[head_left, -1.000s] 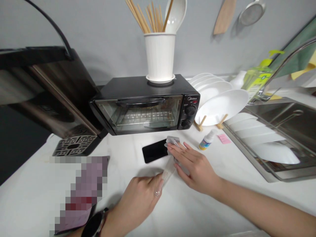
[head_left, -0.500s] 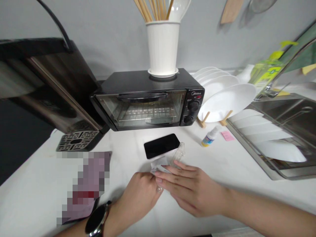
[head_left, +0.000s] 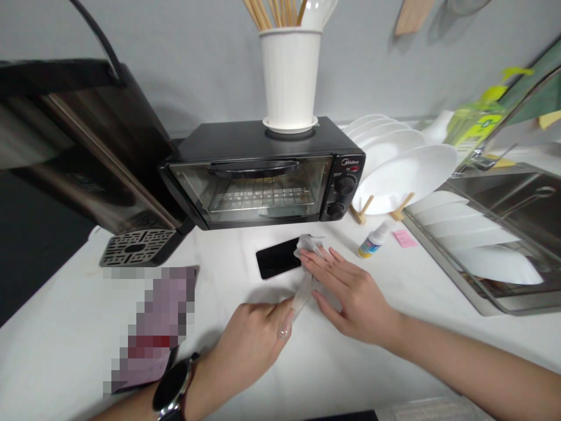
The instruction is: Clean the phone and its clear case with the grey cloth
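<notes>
My left hand (head_left: 252, 339) is closed on the near end of a clear phone case (head_left: 302, 297), pinching it between thumb and fingers. On the upper part of the case, my right hand (head_left: 355, 298) presses a crumpled whitish wipe (head_left: 310, 244) under its fingers. A black phone (head_left: 277, 261) lies flat on the counter just beyond, its right end partly hidden by the wipe. To the right of it stands a small spray bottle (head_left: 371, 242) with a blue and yellow label.
A black toaster oven (head_left: 258, 140) carries a white utensil pot (head_left: 290, 76). Left is a dark appliance with a drip tray (head_left: 135, 247); nearer lies a pixelated flat object (head_left: 160, 321). White plates (head_left: 407, 178), a pink note (head_left: 404, 238) and a sink (head_left: 464, 295) are on the right.
My right hand has slid forward and up along the phone case with the wipe, away from my left hand. The left hand has barely moved.
</notes>
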`<state>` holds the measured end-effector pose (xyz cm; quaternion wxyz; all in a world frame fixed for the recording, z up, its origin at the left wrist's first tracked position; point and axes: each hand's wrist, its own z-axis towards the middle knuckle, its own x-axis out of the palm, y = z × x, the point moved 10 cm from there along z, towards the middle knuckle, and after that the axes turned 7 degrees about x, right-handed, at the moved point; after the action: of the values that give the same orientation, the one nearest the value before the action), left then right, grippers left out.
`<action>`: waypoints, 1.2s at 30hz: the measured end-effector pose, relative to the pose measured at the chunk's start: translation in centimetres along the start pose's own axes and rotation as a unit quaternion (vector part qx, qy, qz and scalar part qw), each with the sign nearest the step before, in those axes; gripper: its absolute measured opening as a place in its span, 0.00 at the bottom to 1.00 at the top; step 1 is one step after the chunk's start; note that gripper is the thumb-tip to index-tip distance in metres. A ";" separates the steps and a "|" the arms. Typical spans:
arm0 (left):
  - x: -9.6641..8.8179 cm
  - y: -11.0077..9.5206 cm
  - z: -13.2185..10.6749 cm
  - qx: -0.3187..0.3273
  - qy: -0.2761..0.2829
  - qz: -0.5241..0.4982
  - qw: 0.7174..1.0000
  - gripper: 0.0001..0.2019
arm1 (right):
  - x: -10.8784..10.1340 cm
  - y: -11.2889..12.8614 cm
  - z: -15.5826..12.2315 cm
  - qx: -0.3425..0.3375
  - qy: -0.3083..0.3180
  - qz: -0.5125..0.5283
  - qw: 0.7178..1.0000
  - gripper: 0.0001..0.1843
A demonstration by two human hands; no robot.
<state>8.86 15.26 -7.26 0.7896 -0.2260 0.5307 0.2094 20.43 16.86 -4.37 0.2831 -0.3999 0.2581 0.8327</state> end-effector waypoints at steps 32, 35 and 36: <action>0.0 -1.2 -0.4 0.078 -0.032 0.083 0.993 0.17 | 1.9 6.3 -2.4 -0.210 0.137 0.046 0.967 0.34; -0.3 -0.9 -0.2 0.058 -0.030 0.073 0.995 0.18 | 1.0 5.3 -1.7 -0.182 0.084 0.051 0.978 0.31; -0.4 -0.7 -0.1 0.043 -0.027 0.063 0.997 0.17 | 0.7 4.3 -1.3 -0.149 0.062 0.051 0.985 0.31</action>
<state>9.08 14.64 -6.84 0.7982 -0.1521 0.5306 0.2414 17.82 13.15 -4.73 0.1607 -0.4752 0.1680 0.8486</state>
